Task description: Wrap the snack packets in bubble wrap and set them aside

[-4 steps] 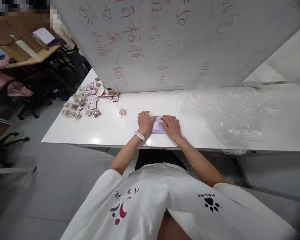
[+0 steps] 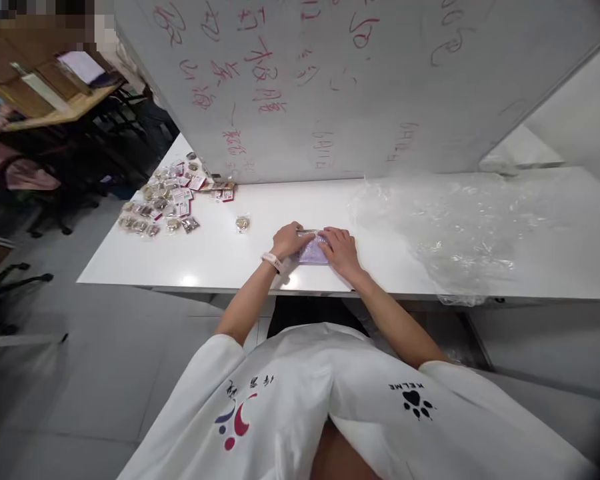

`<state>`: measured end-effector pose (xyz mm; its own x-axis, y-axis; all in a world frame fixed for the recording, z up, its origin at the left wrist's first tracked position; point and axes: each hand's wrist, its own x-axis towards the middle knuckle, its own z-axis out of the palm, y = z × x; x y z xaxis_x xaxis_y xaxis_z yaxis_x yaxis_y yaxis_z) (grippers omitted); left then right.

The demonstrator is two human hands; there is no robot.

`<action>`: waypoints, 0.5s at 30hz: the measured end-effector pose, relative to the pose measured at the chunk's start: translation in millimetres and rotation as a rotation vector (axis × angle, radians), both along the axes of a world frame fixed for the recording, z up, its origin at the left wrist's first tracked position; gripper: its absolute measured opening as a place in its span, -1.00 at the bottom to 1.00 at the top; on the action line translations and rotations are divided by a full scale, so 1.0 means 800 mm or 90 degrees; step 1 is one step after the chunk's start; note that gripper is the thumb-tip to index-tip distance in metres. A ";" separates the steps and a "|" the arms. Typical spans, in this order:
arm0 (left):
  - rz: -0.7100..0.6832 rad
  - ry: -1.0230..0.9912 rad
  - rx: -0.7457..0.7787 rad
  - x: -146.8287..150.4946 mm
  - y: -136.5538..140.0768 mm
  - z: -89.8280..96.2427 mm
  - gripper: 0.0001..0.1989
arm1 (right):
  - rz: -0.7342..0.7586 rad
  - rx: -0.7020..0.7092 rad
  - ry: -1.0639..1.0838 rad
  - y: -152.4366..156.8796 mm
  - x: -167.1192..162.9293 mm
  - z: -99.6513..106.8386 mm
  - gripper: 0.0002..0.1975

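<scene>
A flat lilac packet (image 2: 314,252), shiny as if wrapped in clear plastic, lies on the white table between my hands. My left hand (image 2: 286,241) holds its left side, the thumb stretched along the upper edge and the other fingers partly hidden behind it. On the other side, my right hand (image 2: 342,252) grips the right end with bent fingers, its thumb on the top face. What is inside the packet cannot be made out. A small clear bag (image 2: 243,223) with something brownish in it sits to the left of my left hand.
Many small bagged items (image 2: 165,200), some with red and white cards, crowd the table's left end. Crumpled clear plastic sheeting (image 2: 450,227) covers much of the right side and hangs over the front edge. A whiteboard (image 2: 300,87) with red writing stands along the back.
My left hand has turned slightly, its thumb now reaching further right across the packet's upper edge. My right hand stays at the right end. The whole view has shifted slightly.
</scene>
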<state>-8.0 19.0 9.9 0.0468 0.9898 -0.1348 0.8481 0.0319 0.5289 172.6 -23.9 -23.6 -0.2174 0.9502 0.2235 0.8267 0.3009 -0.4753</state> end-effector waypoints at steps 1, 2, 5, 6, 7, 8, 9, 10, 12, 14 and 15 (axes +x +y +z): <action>-0.038 -0.038 -0.034 -0.001 0.003 0.003 -0.62 | 0.007 -0.003 -0.006 0.004 0.004 0.005 -0.57; -0.076 -0.076 -0.046 -0.002 0.004 0.007 -0.68 | 0.017 -0.007 -0.012 0.011 0.010 0.011 -0.51; -0.157 -0.173 0.019 0.005 -0.003 0.025 -0.81 | 0.124 -0.080 0.008 0.033 0.036 0.039 -0.35; -0.190 -0.185 0.059 0.010 -0.009 0.033 -0.84 | 0.197 -0.142 0.032 0.038 0.046 0.051 -0.38; -0.230 -0.187 0.102 0.015 -0.017 0.042 -0.85 | 0.274 -0.213 0.061 0.041 0.056 0.062 -0.43; -0.272 -0.181 0.141 0.020 -0.025 0.052 -0.84 | 0.342 -0.283 0.090 0.041 0.064 0.074 -0.49; -0.309 -0.172 0.172 0.025 -0.034 0.062 -0.82 | 0.393 -0.336 0.114 0.037 0.072 0.086 -0.52; -0.332 -0.171 0.192 0.030 -0.043 0.070 -0.80 | 0.421 -0.362 0.129 0.031 0.080 0.098 -0.53; -0.320 -0.210 0.206 0.035 -0.060 0.079 -0.81 | 0.417 -0.347 0.136 0.014 0.100 0.120 -0.55; -0.245 -0.279 0.212 0.034 -0.077 0.073 -0.72 | 0.362 -0.327 0.149 -0.002 0.132 0.140 -0.58; -0.192 -0.303 0.216 0.031 -0.084 0.064 -0.63 | 0.306 -0.321 0.171 -0.007 0.156 0.148 -0.58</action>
<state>16.7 -48.4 61.2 0.3059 0.9078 0.2869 0.4653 -0.4054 0.7868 297.2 -29.4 94.7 -0.6339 0.7655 -0.1105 0.4954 0.2922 -0.8180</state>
